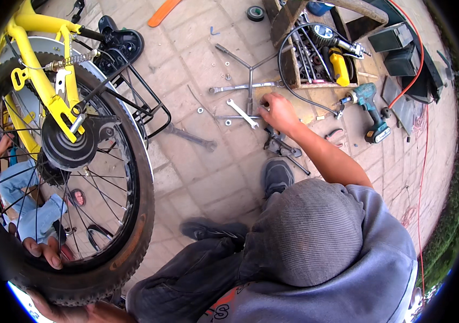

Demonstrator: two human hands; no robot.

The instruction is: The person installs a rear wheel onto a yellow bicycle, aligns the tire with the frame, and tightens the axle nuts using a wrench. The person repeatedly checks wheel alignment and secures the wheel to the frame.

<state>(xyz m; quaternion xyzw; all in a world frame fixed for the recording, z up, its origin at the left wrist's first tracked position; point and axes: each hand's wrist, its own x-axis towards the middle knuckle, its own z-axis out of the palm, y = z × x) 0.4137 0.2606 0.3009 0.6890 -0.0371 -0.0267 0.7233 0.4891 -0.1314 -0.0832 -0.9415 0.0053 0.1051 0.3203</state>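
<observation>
At nine o'clock, beside right hand's (279, 113) curled fingers (pinching or not, cannot tell): Y-shaped socket wrench (250, 81), near leg running twelve-to-six; open-end wrench (243, 113) beyond, on paving (202, 194). Left hand (51, 311), farther, clasps tyre (142, 199).

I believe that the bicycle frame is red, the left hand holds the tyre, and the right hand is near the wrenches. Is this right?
Not quite: the bicycle frame is yellow, not red, as the head view shows. The left hand does hold the tyre, and the right hand is near the wrenches.
</observation>
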